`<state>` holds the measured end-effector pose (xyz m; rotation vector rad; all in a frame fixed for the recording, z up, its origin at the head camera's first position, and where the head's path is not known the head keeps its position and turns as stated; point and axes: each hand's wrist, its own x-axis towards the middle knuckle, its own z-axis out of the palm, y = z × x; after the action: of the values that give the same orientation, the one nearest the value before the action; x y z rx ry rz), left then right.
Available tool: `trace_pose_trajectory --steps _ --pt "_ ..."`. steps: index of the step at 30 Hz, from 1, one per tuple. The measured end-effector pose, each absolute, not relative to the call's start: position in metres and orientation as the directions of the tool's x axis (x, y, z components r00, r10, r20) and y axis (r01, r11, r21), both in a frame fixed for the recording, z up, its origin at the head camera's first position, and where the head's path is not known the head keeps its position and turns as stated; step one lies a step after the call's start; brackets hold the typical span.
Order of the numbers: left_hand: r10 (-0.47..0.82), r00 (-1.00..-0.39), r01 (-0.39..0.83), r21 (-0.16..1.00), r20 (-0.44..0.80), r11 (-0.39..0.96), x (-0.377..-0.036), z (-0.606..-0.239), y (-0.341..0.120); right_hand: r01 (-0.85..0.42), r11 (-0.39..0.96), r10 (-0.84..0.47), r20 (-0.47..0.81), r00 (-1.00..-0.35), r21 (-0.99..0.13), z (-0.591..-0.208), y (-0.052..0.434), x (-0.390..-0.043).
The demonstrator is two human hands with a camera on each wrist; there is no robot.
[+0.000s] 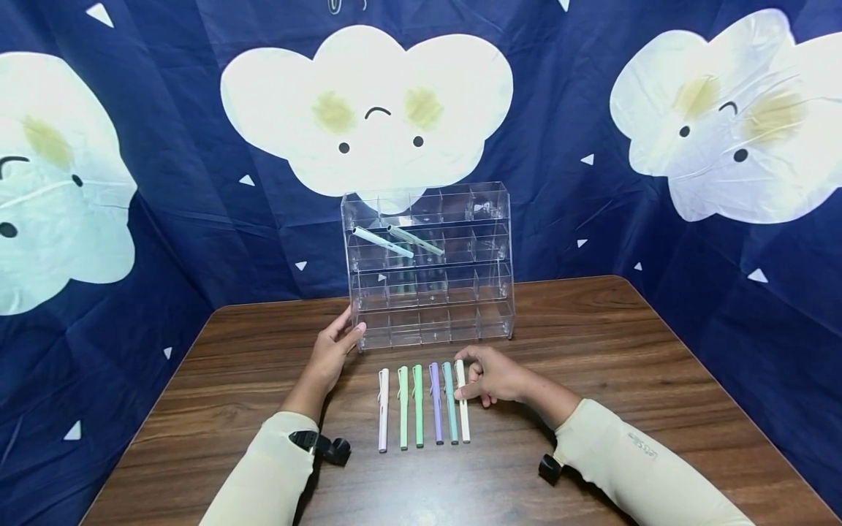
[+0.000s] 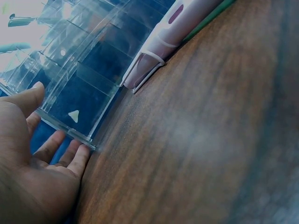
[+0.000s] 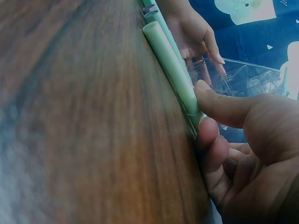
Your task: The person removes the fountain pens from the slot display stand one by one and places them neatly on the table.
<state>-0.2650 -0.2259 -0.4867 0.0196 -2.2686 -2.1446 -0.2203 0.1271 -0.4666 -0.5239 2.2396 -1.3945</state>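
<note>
A clear acrylic organizer [image 1: 427,263] [image 2: 79,79] with many small cells stands on the wooden table [image 1: 592,343]. Two pale pens [image 1: 384,241] lie slanted in its upper cells. My left hand [image 1: 338,340] [image 2: 42,154] rests with straight fingers against the organizer's lower left corner. Several pens lie in a row in front of it: a pinkish-white one [image 1: 383,409] [image 2: 173,32], two green [image 1: 411,406], a purple [image 1: 436,403], a teal [image 1: 450,402] and a cream pen [image 1: 463,413] [image 3: 170,63]. My right hand [image 1: 475,376] [image 3: 233,135] pinches the cream pen's upper end between thumb and curled fingers.
A dark blue cloth with white cloud faces [image 1: 368,109] hangs behind and on both sides of the table. Bare wood extends to the right of the pens and toward the near edge. Both forearms wear cream sleeves [image 1: 631,467].
</note>
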Motion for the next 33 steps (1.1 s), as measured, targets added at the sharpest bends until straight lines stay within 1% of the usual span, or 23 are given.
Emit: trace_pose_trajectory --steps 19,27,33 --pt "-0.013 -1.0 0.01 0.999 0.011 0.049 -0.2646 -0.4872 -0.2261 -0.096 0.406 -0.543 -0.156 -0.825 -0.909 -0.4686 0.1279 -0.2207" --pt "-0.011 -1.0 0.018 0.999 0.018 0.031 -0.2651 -0.489 -0.2262 -0.083 0.393 -0.546 -0.16 -0.822 -0.916 -0.4736 0.1296 -0.2238" --pt "-0.008 -1.0 0.025 0.999 0.025 0.043 -0.2645 -0.4887 -0.226 -0.078 0.39 -0.546 -0.163 -0.822 -0.917 -0.4736 0.1298 -0.2239"
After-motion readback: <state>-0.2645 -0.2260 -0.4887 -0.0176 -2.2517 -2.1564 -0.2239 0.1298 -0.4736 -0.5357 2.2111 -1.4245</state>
